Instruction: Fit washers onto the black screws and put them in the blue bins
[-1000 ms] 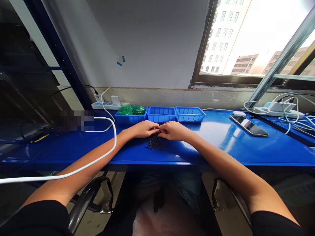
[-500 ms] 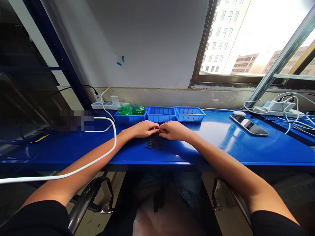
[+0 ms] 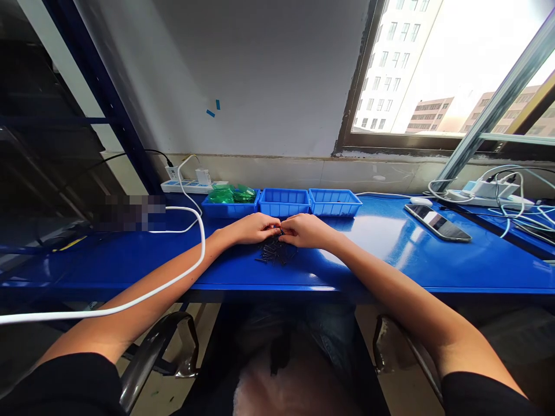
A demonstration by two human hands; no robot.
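Both of my hands meet at the centre of the frame, my left hand (image 3: 254, 227) and my right hand (image 3: 306, 230) curled with fingertips pinched together over something too small to make out, right at the far edge of a small heap of dark metal screws (image 3: 274, 252) on the glossy blue worktable (image 3: 390, 254). A white cable (image 3: 191, 263) loops across my left forearm. Just beyond my hands sit three shallow blue plastic bins (image 3: 284, 201) in a row, the leftmost holding green plastic pieces (image 3: 231, 193). Further right lies a dark smartphone (image 3: 437, 222), and a white power strip (image 3: 186, 185) rests against the wall at upper left.
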